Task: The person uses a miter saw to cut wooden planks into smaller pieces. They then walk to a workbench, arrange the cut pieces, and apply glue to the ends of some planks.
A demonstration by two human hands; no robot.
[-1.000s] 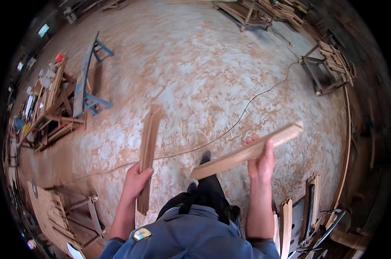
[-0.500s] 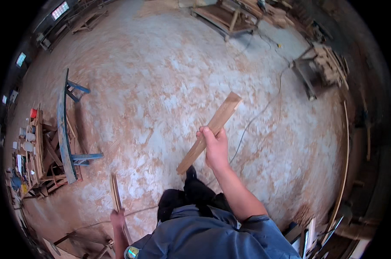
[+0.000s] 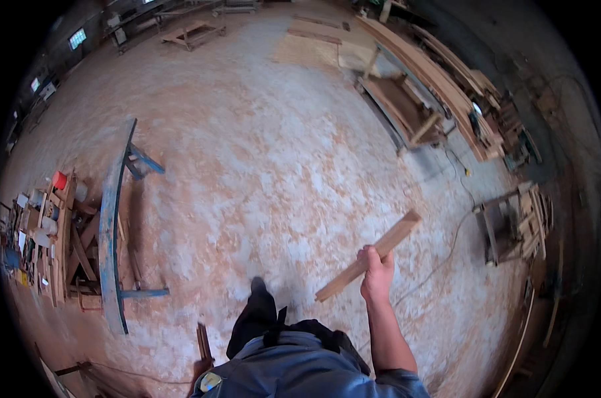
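My right hand (image 3: 378, 275) is closed round the middle of a short, flat wooden board (image 3: 399, 232). The board slants from lower left to upper right, in front of me above the floor. Low at my left side, my left hand (image 3: 203, 366) grips another narrow wooden piece (image 3: 203, 339). Only the upper end of that piece shows; its rest is hidden by my hand and body. My left hand is dark and partly covered by my sleeve.
To the left stands a long blue bench (image 3: 110, 232), beside a wooden worktable (image 3: 65, 232) crowded with tubs and a red container (image 3: 60, 180). Long planks (image 3: 426, 63) lie on a table at the far right. A cord (image 3: 440, 268) crosses the floor near a wood-piled stand (image 3: 513, 222).
The surroundings have shifted as I walk and turn, and one foot is now forward. My right hand with its board sits further right and lower in view; my left hand is lower too.
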